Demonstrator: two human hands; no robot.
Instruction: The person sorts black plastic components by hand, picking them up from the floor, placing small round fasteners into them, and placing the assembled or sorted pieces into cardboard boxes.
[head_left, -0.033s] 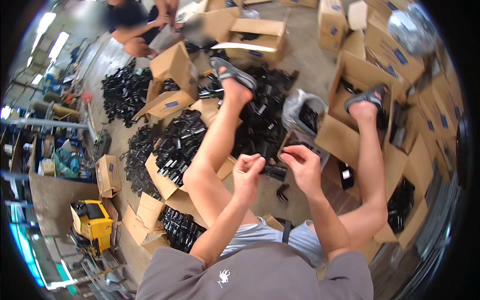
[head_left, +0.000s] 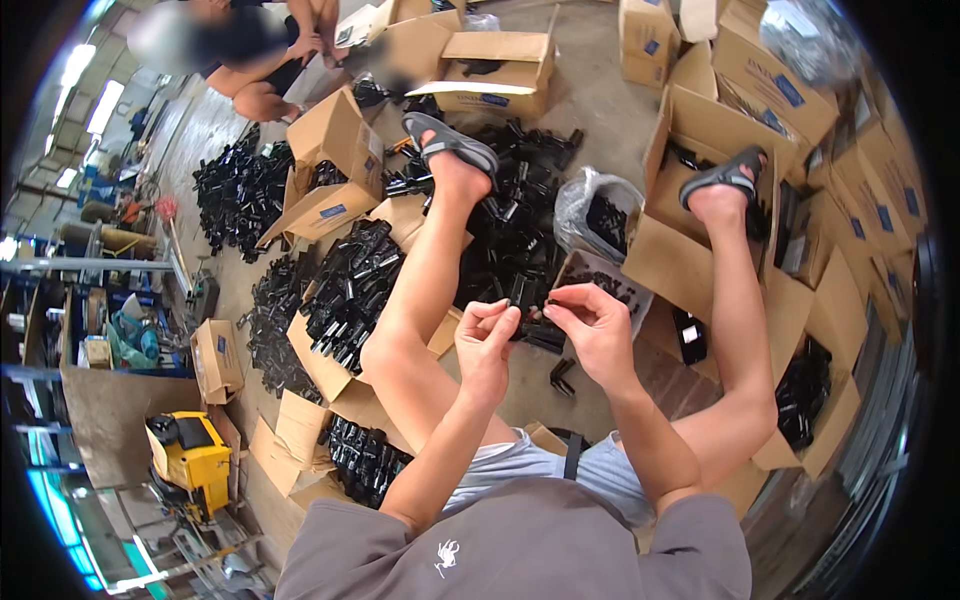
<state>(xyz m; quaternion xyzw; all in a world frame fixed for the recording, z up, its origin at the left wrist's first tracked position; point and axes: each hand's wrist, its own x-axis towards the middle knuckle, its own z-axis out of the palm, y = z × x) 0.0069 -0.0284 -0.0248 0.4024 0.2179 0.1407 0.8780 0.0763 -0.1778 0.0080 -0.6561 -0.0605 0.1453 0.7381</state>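
Observation:
My left hand [head_left: 485,348] is closed in a pinch on a black plastic part [head_left: 520,292], which merges with the dark pile behind it. Close by on the right, my right hand [head_left: 597,332] pinches something tiny and dark at its fingertips, too small to make out. The fingertips of both hands nearly meet over the floor between my knees. Just beyond my right hand stands an open box [head_left: 645,300] with many small black pieces. A loose black angled part [head_left: 562,378] lies on the floor below the hands.
A large black heap [head_left: 510,230] spreads ahead, with more parts on cardboard [head_left: 355,290] at left. A clear plastic bag [head_left: 578,215] and open cartons [head_left: 690,130] stand right. Another person's hand [head_left: 305,45] shows far left. A yellow machine [head_left: 195,460] sits near left.
The black part in my left hand lay sideways below the fingertips; now it points up and away. My right fingers have come nearer to the left ones. The whole view has shifted slightly.

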